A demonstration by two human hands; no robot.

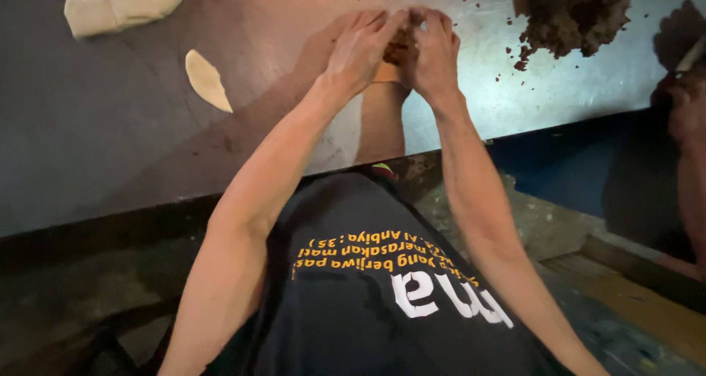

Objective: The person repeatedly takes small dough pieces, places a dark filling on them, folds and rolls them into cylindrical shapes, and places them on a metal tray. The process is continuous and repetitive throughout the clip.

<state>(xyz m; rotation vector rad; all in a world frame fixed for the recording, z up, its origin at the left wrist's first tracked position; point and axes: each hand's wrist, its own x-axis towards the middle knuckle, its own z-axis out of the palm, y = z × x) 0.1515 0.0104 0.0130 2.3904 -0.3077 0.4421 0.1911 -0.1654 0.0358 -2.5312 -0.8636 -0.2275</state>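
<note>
I see my left hand (360, 47) and right hand (434, 52) pressed together at the far middle of the metal table (110, 126), fingers curled around a small brown lump of filling (399, 47) with pale dough (386, 73) under it. A heap of brown filling (577, 12) sits far right. A flat dough strip (207, 80) lies left, a dough pile (118, 2) far left.

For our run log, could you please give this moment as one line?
left hand: on filling lump | right hand: on same lump | dough piece: left, apart | filling pile: right | table: metal
</note>
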